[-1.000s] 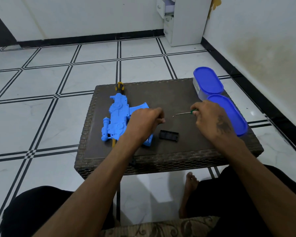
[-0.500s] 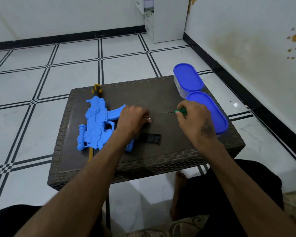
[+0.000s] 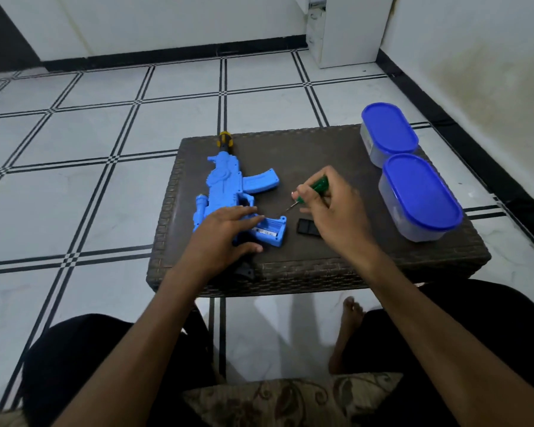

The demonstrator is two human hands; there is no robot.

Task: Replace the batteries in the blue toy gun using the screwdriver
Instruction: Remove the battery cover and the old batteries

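The blue toy gun (image 3: pixel 225 186) lies on the dark wicker table (image 3: pixel 321 266), muzzle pointing away from me. Its grip end has an open battery compartment (image 3: pixel 270 231) showing metal contacts. My left hand (image 3: pixel 225 229) rests flat on the gun's rear, fingers straight, reaching to the compartment's edge. My right hand (image 3: pixel 330 208) grips a small green-handled screwdriver (image 3: pixel 313 188), tip pointing down-left toward the compartment. A black battery cover (image 3: pixel 307 227) lies on the table just right of the compartment, partly under my right hand.
Two clear tubs with blue lids (image 3: pixel 420 192) (image 3: pixel 389 131) stand along the table's right side. A yellow-and-black piece (image 3: pixel 225 139) sticks out beyond the gun's muzzle. My knees and a bare foot (image 3: pixel 349 318) are below the table's front edge; tiled floor surrounds it.
My left hand has moved back from the table's middle and laid flat on the gun's rear. My right hand has turned the screwdriver so its tip points down toward the compartment. The camera shifted.
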